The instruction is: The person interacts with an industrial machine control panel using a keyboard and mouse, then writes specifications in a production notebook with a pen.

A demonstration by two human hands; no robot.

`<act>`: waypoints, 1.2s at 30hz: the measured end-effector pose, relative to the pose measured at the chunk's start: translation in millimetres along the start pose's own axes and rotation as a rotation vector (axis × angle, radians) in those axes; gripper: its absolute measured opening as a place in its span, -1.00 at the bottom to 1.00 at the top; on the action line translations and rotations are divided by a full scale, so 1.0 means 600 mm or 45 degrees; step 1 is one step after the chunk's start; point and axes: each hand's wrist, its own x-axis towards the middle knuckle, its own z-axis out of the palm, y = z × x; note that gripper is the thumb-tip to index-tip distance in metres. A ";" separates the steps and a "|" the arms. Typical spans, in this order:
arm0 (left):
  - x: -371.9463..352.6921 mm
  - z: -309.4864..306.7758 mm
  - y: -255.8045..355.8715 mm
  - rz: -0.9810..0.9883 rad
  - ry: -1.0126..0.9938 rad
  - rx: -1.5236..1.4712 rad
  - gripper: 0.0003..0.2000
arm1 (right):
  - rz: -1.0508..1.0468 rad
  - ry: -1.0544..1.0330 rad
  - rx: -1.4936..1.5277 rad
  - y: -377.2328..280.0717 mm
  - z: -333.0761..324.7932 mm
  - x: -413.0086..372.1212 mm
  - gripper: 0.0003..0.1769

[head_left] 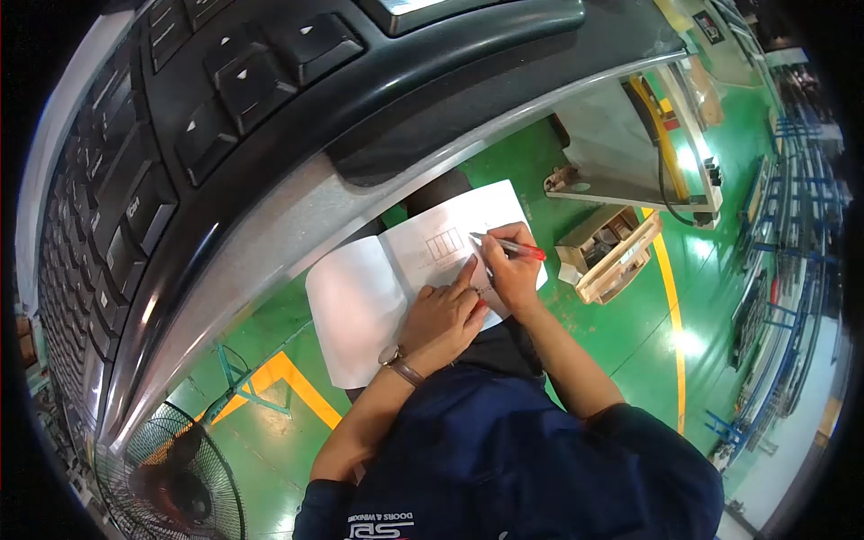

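An opened notebook (355, 301) rests across my lap, its left page blank and its right page bearing a pencil-like drawing (443, 244) of a rectangle split by upright lines. My right hand (511, 274) is closed round a pen (517, 246) with a clear barrel and red end, its tip at the page beside the drawing. My left hand (443, 319), below a wristwatch (396, 358), lies on the right page with the index finger stretched toward the drawing. Its other fingers curl, and a small red piece (481, 304) shows by them.
A large black keyboard (243, 85) on a metal-edged table (297, 216) fills the upper left. Right of the notebook, a wooden box (605, 247) stands on the green floor near a wheeled cart (621, 135). A fan (171, 472) is lower left; racks (783, 270) line the right.
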 end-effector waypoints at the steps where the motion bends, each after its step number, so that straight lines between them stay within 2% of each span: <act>1: 0.000 -0.001 0.001 -0.008 -0.003 -0.004 -0.77 | -0.002 0.035 -0.003 0.003 -0.001 0.001 -0.86; 8: -0.012 -0.026 0.014 -0.056 -0.138 -0.117 -0.77 | -0.004 -0.293 -0.024 -0.033 0.018 0.001 -0.88; 12: -0.024 -0.029 0.014 -0.059 -0.150 -0.131 -0.77 | -0.066 -0.389 0.035 -0.021 0.035 0.002 -0.85; 15: -0.030 -0.036 0.014 -0.071 -0.134 -0.176 -0.78 | 0.083 -0.420 0.025 -0.020 0.034 -0.002 -0.82; 21: -0.032 -0.038 0.011 -0.077 -0.066 -0.266 -0.80 | -0.145 -0.456 -0.231 -0.009 0.034 0.004 -0.81; 27: -0.034 -0.038 0.011 -0.099 -0.058 -0.289 -0.81 | -0.038 -0.471 -0.002 -0.004 0.027 0.002 -0.81; 30: -0.034 -0.039 0.012 -0.119 -0.014 -0.347 -0.81 | 0.106 -0.280 0.273 -0.008 0.014 0.009 -0.75; 33: -0.031 -0.045 0.015 -0.169 0.039 -0.402 -0.82 | 0.261 -0.310 0.335 -0.043 0.007 0.007 -0.66; 36: -0.032 -0.049 0.016 -0.263 0.129 -0.466 -0.82 | 0.259 -0.538 0.354 -0.076 0.001 -0.026 -0.66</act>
